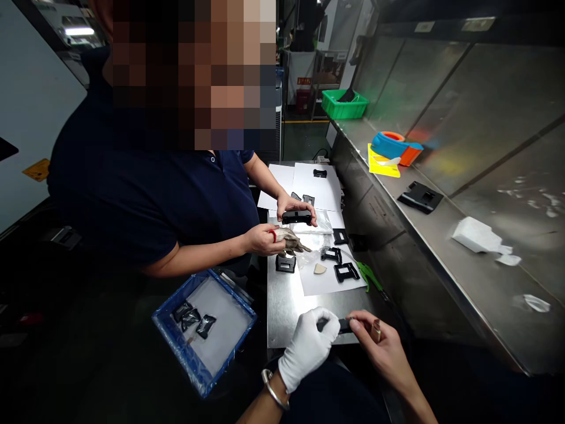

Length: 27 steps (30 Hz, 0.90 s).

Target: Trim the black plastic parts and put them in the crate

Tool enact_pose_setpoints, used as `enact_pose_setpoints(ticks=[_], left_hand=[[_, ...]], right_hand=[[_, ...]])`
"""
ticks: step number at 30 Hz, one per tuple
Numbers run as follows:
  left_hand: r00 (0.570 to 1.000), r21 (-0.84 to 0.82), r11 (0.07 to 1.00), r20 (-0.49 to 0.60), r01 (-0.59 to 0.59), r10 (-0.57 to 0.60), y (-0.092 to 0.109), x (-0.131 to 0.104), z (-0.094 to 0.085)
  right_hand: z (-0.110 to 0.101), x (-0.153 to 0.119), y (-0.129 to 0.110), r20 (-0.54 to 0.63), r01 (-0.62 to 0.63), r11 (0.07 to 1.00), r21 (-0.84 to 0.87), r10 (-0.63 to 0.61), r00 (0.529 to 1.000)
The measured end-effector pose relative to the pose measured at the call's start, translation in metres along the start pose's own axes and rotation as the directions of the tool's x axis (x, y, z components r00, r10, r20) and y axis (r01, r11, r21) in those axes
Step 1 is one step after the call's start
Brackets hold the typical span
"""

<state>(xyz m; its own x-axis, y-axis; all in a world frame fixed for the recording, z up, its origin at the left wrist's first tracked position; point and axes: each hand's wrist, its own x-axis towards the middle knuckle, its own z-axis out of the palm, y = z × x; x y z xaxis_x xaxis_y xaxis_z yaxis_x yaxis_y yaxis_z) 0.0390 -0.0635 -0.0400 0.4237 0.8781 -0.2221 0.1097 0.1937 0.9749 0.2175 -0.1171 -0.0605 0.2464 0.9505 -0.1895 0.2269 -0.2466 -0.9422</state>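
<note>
My left hand (310,345), in a white glove, pinches one end of a small black part (346,325) over the near edge of the metal table (282,321). The bare fingers of my right hand (379,344) close on the part's other end, with a brownish band round one finger. Beyond my hands, several black frame-shaped parts (346,272) lie on white paper, beside a small beige piece (320,269). My fingers hide much of the part.
Across the table a person in dark blue holds a black part (296,217) and a glove (291,240). A blue bin (176,347) with wrapped parts stands left. A green air gun (368,275) lies right, below a metal shelf (468,282) with tape rolls (395,147).
</note>
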Motion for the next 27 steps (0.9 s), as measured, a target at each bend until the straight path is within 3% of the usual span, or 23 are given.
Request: enact_pose_setpoints(ticks=[10,15,27], left_hand=[[0.997,0.019,0.999,-0.072,0.031,-0.029,-0.001,0.003,0.003],[1.000,0.017,1.000,-0.022,-0.010,0.011,0.002,0.000,0.000],[0.998,0.036,0.999,-0.053,-0.016,0.018,-0.006,0.001,0.001]], right_hand=[[0.003,-0.001,-0.003,0.024,0.014,1.000,-0.009,-0.014,1.000],[0.001,0.001,-0.009,0.003,0.002,1.000,-0.005,-0.002,1.000],[0.005,0.000,-0.015,-0.008,0.029,0.999,-0.015,-0.029,1.000]])
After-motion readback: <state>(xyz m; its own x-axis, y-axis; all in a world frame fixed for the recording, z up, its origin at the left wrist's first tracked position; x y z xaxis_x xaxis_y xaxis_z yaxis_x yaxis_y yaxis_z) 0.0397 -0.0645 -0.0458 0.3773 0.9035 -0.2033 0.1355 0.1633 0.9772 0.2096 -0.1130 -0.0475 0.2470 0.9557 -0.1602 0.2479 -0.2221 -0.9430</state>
